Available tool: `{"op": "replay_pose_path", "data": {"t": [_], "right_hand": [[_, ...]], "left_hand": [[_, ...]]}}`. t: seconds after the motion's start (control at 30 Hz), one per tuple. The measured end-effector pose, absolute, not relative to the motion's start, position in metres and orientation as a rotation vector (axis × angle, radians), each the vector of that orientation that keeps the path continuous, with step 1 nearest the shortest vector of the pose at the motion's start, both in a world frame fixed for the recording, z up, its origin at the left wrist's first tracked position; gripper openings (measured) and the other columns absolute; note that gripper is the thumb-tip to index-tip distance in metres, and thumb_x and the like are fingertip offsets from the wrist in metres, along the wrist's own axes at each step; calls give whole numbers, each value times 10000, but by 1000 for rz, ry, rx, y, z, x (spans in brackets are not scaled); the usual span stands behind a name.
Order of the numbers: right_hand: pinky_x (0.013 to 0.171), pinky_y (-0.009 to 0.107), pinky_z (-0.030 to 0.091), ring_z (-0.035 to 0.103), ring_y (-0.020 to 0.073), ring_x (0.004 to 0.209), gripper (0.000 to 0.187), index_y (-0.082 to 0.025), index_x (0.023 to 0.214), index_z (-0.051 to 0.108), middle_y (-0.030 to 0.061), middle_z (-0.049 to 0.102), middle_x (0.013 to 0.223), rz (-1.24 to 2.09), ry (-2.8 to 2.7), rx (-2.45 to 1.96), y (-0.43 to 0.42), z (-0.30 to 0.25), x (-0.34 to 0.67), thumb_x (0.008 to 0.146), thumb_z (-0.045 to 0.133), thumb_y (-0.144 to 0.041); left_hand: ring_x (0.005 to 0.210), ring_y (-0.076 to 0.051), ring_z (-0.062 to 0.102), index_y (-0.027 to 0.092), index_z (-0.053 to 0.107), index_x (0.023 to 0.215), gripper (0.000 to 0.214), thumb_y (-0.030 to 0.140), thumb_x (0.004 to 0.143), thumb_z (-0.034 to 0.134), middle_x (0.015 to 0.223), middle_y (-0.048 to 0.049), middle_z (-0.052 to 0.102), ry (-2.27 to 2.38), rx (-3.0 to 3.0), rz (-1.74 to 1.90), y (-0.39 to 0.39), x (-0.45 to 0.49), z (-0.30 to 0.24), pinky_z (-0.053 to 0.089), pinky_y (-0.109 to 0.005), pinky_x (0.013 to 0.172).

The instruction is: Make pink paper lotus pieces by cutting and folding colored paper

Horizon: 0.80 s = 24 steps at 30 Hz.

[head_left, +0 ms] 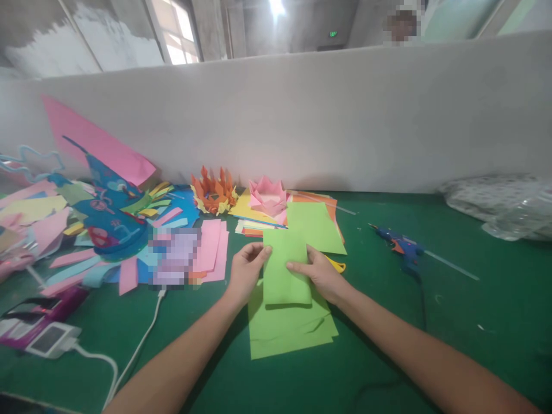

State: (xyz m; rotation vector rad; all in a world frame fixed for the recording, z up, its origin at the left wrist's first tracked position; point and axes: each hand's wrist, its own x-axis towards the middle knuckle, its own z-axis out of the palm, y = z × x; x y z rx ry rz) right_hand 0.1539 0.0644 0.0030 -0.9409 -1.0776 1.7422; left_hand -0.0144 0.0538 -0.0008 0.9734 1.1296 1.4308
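Observation:
Between my two hands is an upright rectangle of light green paper [285, 282], raised a little over the table. My left hand [248, 267] pinches its left edge between thumb and fingers. On the other side, my right hand [319, 273] grips the right edge, its thumb lying across the front and its fingers behind. Beneath lie more green paper sheets [280, 339], one with a torn or cut slit near its right side. Another green sheet [317, 227] rests just beyond my right hand. A yellow handle [337, 264] pokes out beside my right wrist.
A blue glue gun [403, 247] with a clear stick lies at right. Behind my hands stand an orange paper crown [213, 192] and a pink paper lotus [268, 196]. Pink paper [211, 247], a blue cone hat [112, 218] and a cabled white device [54, 339] are left. A white partition [302, 121] backs the table.

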Motion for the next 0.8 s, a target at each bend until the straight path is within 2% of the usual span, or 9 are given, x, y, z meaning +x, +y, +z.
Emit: {"op": "replay_pose_path", "data": {"t": [0.13,0.3,0.43,0.57,0.7,0.8], "right_hand": [[862,410,528,659,249,944,548,-202,1051,548,70,683,1083,1718,-1088,-972,64,4,153,570,808,-238],[847,406,537,657,247,946,581,-209,1067,510,74,678,1078,1692,-1112,-989,66,0,153,568,806,-237],[785,410,553,670,251,892,597,-216,1072,471,69,687,1018,1685,-1136,-999,67,-5,155,574,799,-242],[712,399,561,676,243,834,685,-227,1160,398,52,684,932,1611,-1216,-1081,70,-11,156,595,783,-263],[727,379,550,655,219,877,796,-242,1294,285,80,631,1068,1468,-1412,-1096,70,-14,156,635,732,-247],[719,362,535,624,202,870,817,-268,1362,261,104,558,1195,1144,-1749,-1161,68,-13,156,665,680,-191]], "left_hand": [[567,-76,502,201,514,983,404,324,668,735,638,71,528,1158,1137,1489,60,-21,-4,396,-184,562],[609,-97,471,179,610,805,106,271,754,624,683,19,519,1325,1523,1371,62,-28,-3,382,-206,570],[647,-117,505,190,681,812,117,265,776,599,778,-13,581,1389,1657,1282,60,-31,-1,412,-235,622],[655,-134,531,193,682,826,121,246,793,580,769,-17,585,1468,1769,1155,60,-35,0,426,-249,626],[702,-159,546,181,681,825,126,186,808,556,737,-21,564,1581,2021,942,60,-39,3,429,-266,665],[730,-177,561,153,680,840,144,145,813,538,776,-48,578,1656,2133,785,60,-40,3,434,-283,691]]}}
